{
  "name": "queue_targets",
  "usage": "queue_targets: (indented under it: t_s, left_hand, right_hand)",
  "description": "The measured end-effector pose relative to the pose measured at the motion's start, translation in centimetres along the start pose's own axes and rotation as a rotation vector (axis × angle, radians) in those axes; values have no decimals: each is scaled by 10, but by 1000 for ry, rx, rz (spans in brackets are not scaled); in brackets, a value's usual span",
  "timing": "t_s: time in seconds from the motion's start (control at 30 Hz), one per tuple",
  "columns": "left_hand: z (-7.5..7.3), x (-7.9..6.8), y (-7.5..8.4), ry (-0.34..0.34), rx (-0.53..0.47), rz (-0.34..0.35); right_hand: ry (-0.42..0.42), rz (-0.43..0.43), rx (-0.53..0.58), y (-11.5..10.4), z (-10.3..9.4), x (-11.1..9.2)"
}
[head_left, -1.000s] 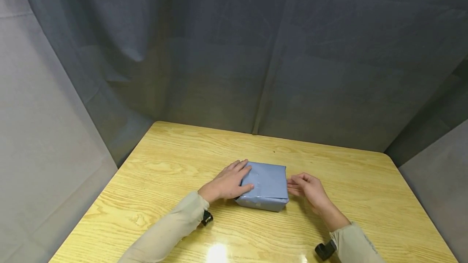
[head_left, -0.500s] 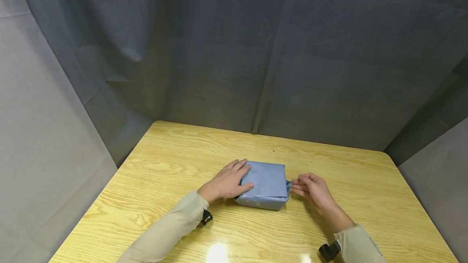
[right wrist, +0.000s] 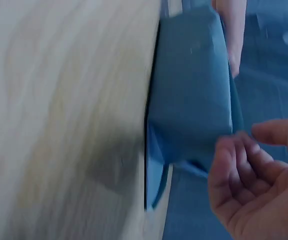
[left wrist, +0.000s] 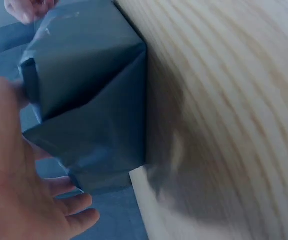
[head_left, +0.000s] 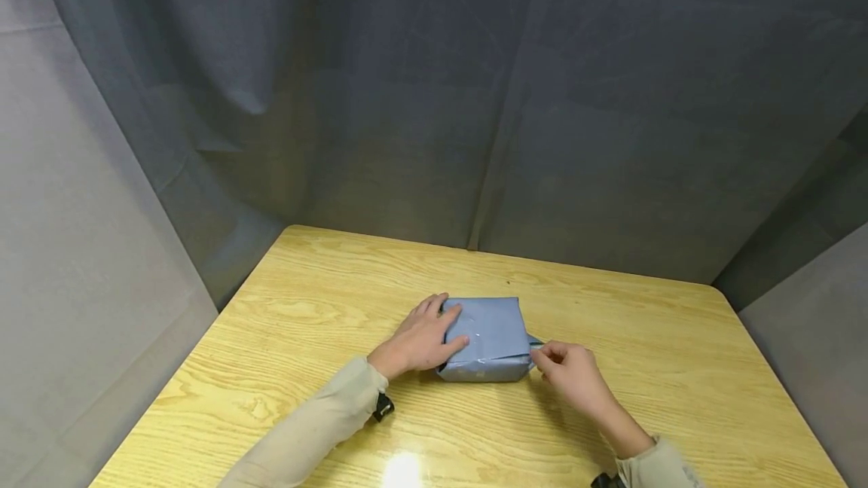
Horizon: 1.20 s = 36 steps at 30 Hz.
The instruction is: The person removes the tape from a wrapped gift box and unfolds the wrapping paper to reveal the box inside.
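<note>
A box wrapped in blue-grey paper (head_left: 487, 330) lies on the table, with clear tape on its top. My left hand (head_left: 419, 339) rests on its left end, fingers spread and mostly straight, thumb on top. In the left wrist view, the paper at that end (left wrist: 96, 130) stands in loose angled folds beside the hand (left wrist: 14, 170). At the box's right end, my right hand (head_left: 573, 375) pinches the edge of the wrapping paper with curled fingers. In the right wrist view, a loose flap (right wrist: 155, 180) sticks out low at that end; the fingertips' exact contact is blurred.
The wooden table (head_left: 325, 277) reaches back to a dark grey curtain (head_left: 407, 134). Paler grey cloth panels (head_left: 88, 247) hang at both sides. A small black device (head_left: 383, 405) sits at the left wrist, and another (head_left: 606, 480) at the right.
My right hand has turned and shifted slightly nearer me, its fingers now at the near right corner. The box has turned slightly and edged left. My left hand stays almost in place.
</note>
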State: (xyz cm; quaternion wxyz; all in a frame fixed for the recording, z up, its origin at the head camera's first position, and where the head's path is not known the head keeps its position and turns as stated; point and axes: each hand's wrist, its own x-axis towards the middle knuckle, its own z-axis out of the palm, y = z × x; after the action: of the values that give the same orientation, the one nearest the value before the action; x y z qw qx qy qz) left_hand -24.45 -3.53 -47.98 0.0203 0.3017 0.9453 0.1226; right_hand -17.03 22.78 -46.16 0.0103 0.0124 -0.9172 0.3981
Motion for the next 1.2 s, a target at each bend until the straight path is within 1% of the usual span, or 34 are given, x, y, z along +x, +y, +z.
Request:
queue_targets:
  t_s: [0.1,0.2,0.3,0.43,0.5,0.57,0.67,0.8,0.9,1.2]
  left_hand:
    - [1,2,-3,5,-62,-1]
    - [1,2,-6,8,-104,-1]
    - [-1,1,-7,22,-93,0]
    - [-3,0,-8,64,-62,13]
    - [-2,1,-8,82,-72,28]
    - [-2,1,-9,85,-94,41]
    - [-1,1,-9,62,-98,66]
    - [1,0,-11,25,-65,116]
    - [3,-2,-12,10,-40,146]
    - [2,-4,-13,15,-23,202]
  right_hand:
    - [-55,-22,-28,-5,7,-2]
    - [-45,-29,-38,-6,11,0]
    - [-22,-4,3,-5,11,2]
    - [-8,12,38,-2,9,5]
    - [-12,19,51,1,8,6]
    - [-11,25,61,3,8,9]
    - [-5,22,63,8,10,13]
    - [0,10,62,12,12,19]
    - [-11,1,65,14,13,22]
    - [-58,-51,77,13,18,31]
